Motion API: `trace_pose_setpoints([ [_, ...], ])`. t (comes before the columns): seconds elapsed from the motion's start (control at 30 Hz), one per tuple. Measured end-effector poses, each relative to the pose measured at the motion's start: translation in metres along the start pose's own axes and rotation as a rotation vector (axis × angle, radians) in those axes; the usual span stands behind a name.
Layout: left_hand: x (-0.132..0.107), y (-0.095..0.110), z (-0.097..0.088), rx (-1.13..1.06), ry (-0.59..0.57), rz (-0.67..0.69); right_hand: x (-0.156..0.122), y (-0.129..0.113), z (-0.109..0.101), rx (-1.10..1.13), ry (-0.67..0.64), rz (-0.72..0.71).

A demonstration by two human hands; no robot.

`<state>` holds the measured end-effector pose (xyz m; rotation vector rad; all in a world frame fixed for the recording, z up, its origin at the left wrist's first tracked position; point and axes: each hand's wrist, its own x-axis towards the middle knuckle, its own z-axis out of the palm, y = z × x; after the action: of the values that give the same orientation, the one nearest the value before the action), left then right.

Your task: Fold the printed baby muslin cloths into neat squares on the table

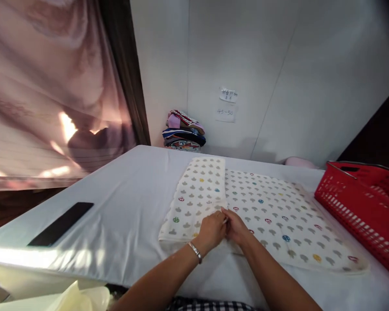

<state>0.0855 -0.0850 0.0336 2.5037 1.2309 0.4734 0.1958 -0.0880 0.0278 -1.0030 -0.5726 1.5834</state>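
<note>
A cream cloth point(272, 207) printed with small grey and coloured shapes lies on the white table point(123, 207). Its left third point(197, 190) is folded over onto the rest. My left hand point(211, 230), with a bracelet at the wrist, and my right hand point(236, 226) meet at the near end of that fold. Both have their fingers curled and pinch the folded edge of the cloth.
A red plastic basket point(359, 207) stands at the right edge of the table. A black phone point(62, 223) lies at the left. A stack of folded clothes point(184, 131) sits at the far wall under two paper notes point(227, 103). A pink curtain point(52, 86) hangs at the left.
</note>
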Motion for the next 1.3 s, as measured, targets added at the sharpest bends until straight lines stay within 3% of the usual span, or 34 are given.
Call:
trace_pose_setpoints([
  [0.07, -0.010, 0.000, 0.013, -0.024, -0.003, 0.100, -0.005, 0.008, -0.016, 0.018, 0.041, 0.010],
  [0.17, -0.024, -0.003, 0.016, 0.007, 0.016, 0.173, -0.007, 0.014, -0.029, 0.042, -0.005, 0.023],
  [0.43, -0.038, -0.025, 0.004, 0.229, 0.109, 0.037, 0.019, 0.007, -0.024, 0.035, -0.014, 0.004],
  [0.53, -0.027, -0.031, -0.002, 0.309, 0.105, -0.005, 0.028, -0.025, -0.033, 0.025, 0.005, -0.021],
  [0.63, -0.012, -0.024, -0.005, 0.336, 0.115, 0.034, 0.021, -0.082, -0.059, 0.020, 0.048, -0.158],
  [0.77, 0.001, 0.001, -0.001, 0.310, 0.100, 0.133, -0.020, -0.166, -0.123, -0.051, 0.202, -0.462],
  [0.87, 0.003, 0.016, 0.009, 0.296, 0.052, 0.183, -0.063, -0.199, -0.188, -0.110, 0.392, -0.619],
  [0.93, 0.002, 0.020, 0.017, 0.290, 0.019, 0.218, -0.091, -0.198, -0.232, -0.129, 0.650, -0.633],
  [1.0, -0.001, 0.021, 0.025, 0.275, -0.006, 0.253, -0.114, -0.182, -0.268, -0.224, 0.901, -0.440],
  [1.03, -0.002, 0.020, 0.028, 0.266, -0.017, 0.266, -0.123, -0.171, -0.281, -0.245, 0.942, -0.372],
  [1.17, -0.005, 0.014, 0.032, 0.257, -0.035, 0.277, -0.143, -0.133, -0.305, -0.299, 0.961, -0.228],
  [1.3, -0.007, 0.009, 0.026, 0.306, -0.047, 0.250, -0.139, -0.136, -0.304, -0.365, 0.915, -0.180],
])
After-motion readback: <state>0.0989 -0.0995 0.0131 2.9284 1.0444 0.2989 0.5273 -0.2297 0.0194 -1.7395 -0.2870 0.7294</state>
